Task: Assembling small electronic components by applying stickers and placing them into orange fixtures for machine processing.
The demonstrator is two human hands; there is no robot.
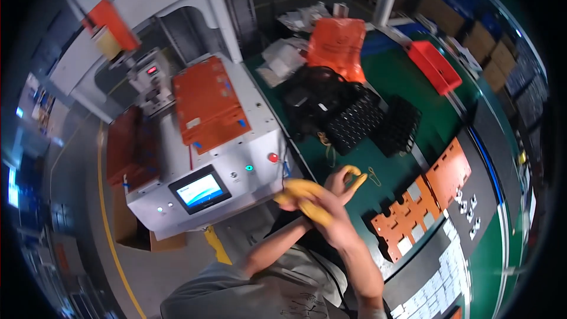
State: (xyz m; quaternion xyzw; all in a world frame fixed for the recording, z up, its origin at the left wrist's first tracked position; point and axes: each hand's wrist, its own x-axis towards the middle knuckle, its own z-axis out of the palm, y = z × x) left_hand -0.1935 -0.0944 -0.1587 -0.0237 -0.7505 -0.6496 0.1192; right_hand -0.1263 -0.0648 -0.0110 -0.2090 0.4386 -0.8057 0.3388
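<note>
My forearms cross in front of me, the right one above the left. My left hand (345, 183) is beyond the crossing, over the green table's near edge, with yellow finger cots on the thumb and a finger. Those two curve apart with a gap between them, and the hand is open. My right hand (323, 205), blurred by motion, points left toward the machine's front corner. Yellow covers its fingers too; they look stretched and apart, and I see nothing held. Close to my left hand, a thin yellowish loop (374, 176) lies on the green table.
At left stands a white machine with a touchscreen (199, 189), a red button (273, 157) and orange-brown plates (209, 103). The green table (384, 53) holds black slotted trays (354, 123), an orange bag (336, 47), a red bin (434, 66) and orange notched panels (407, 215).
</note>
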